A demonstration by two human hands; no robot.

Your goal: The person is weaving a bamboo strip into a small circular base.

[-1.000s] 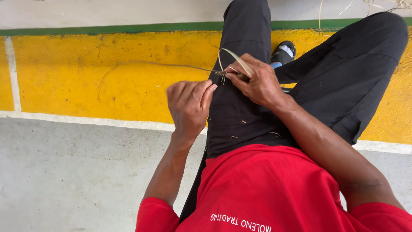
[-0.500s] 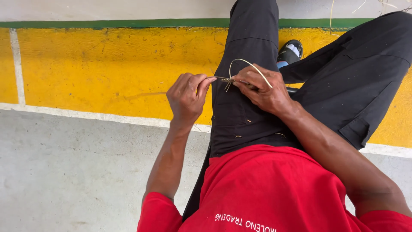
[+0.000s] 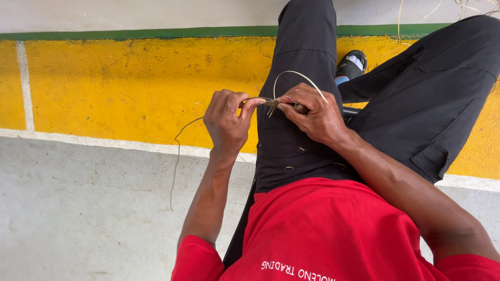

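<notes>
Above the lap, left hand (image 3: 227, 124) and right hand (image 3: 312, 112) pinch a thin strand (image 3: 271, 102) — perhaps fibre.

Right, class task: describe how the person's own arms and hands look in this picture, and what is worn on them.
Both arms are bare from the short red sleeves of a T-shirt down to the fingers. The left hand and right hand wear no gloves, and no rings, watch or bands are visible. The forearms look lean, with nothing wrapped round the wrists.

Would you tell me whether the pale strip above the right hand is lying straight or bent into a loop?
Bent into a loop: the pale strip arches up from the right hand and back down.
</notes>
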